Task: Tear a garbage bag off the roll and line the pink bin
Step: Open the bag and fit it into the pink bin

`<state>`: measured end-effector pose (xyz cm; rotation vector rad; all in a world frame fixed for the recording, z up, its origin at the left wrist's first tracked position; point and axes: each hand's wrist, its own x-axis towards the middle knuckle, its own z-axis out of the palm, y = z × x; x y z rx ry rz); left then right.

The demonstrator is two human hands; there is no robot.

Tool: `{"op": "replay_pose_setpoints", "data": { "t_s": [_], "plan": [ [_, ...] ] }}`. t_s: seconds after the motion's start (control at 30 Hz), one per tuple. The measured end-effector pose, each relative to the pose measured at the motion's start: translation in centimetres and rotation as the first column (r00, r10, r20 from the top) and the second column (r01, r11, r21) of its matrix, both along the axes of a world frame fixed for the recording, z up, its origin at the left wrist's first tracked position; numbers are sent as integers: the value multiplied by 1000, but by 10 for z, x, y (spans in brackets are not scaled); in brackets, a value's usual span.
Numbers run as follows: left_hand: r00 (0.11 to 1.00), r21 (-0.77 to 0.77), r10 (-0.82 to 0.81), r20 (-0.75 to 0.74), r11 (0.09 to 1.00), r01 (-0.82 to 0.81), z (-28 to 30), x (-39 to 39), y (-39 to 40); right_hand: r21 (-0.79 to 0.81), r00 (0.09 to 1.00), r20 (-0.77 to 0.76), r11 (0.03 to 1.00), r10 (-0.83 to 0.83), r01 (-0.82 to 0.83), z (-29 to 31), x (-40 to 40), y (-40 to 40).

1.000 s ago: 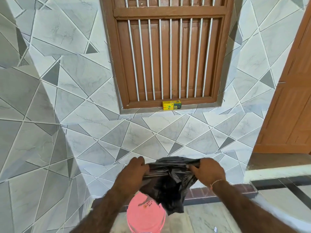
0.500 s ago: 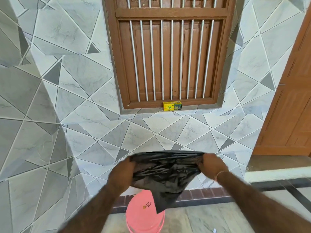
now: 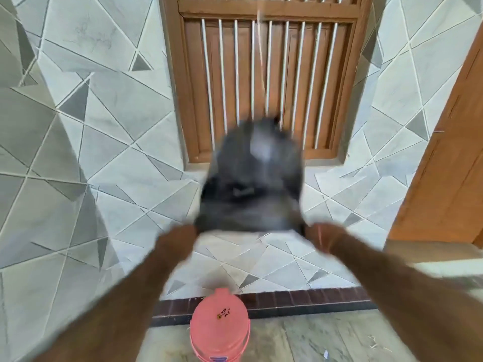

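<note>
A black garbage bag (image 3: 251,184) is flung upward in front of the barred window, puffed out and blurred by motion. My left hand (image 3: 177,239) grips its lower left edge and my right hand (image 3: 322,237) grips its lower right edge, both arms stretched forward. The pink bin (image 3: 219,327) stands on the floor below, between my forearms, with its pink lid on and a small sticker on top. The bag is well above the bin and does not touch it.
A tiled wall (image 3: 104,152) faces me, with a wooden barred window (image 3: 266,74) in its middle. A wooden door (image 3: 449,165) stands at the right. A dark brick strip (image 3: 300,300) runs along the wall's foot behind the bin.
The bag hung down between my hands before; now it has swung up and billowed above them. My hands have moved further apart and forward, and the bin shows fully.
</note>
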<state>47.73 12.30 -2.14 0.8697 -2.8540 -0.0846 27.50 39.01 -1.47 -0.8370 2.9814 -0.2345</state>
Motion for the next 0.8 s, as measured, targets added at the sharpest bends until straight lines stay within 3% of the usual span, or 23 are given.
{"op": "replay_pose_setpoints", "data": {
  "t_s": [0.03,0.1,0.2,0.27,0.37,0.47,0.53,0.57,0.63,0.67,0.73,0.8],
  "plan": [
    [950,-59,-87,299,992,109,-34,15,10,253,970,242,967,-41,-22,-44,5,10],
    [926,61,-83,369,996,65,-92,31,2,422,960,278,902,-28,-96,-93,7,30],
    [938,146,-19,347,989,-34,-109,36,-7,357,980,198,933,-26,-48,-107,3,33],
    [974,158,61,217,983,-97,-101,26,-6,164,970,217,983,-112,77,-100,5,20],
    [979,278,205,-8,941,-194,-89,12,3,-82,968,173,976,-183,199,-87,5,6],
    [941,365,305,-145,901,-236,-90,8,8,-104,983,90,980,-158,167,-95,6,4],
    [969,277,243,-50,935,-220,-94,13,12,-52,990,91,993,-103,108,-103,8,6],
    [987,200,130,97,969,-148,-97,17,15,-10,994,83,997,-73,74,-106,7,10],
    [904,114,-67,423,993,20,-100,29,17,120,998,69,993,-7,-1,-110,-2,21],
    [860,86,-79,504,995,42,-98,34,11,190,997,73,981,25,-38,-110,-9,26],
    [854,35,26,520,998,-52,-89,36,-4,266,993,110,962,38,-66,-104,-22,31],
    [942,70,130,310,985,-159,-68,28,-9,151,998,50,987,49,-56,-90,-35,28]
  ]
}}
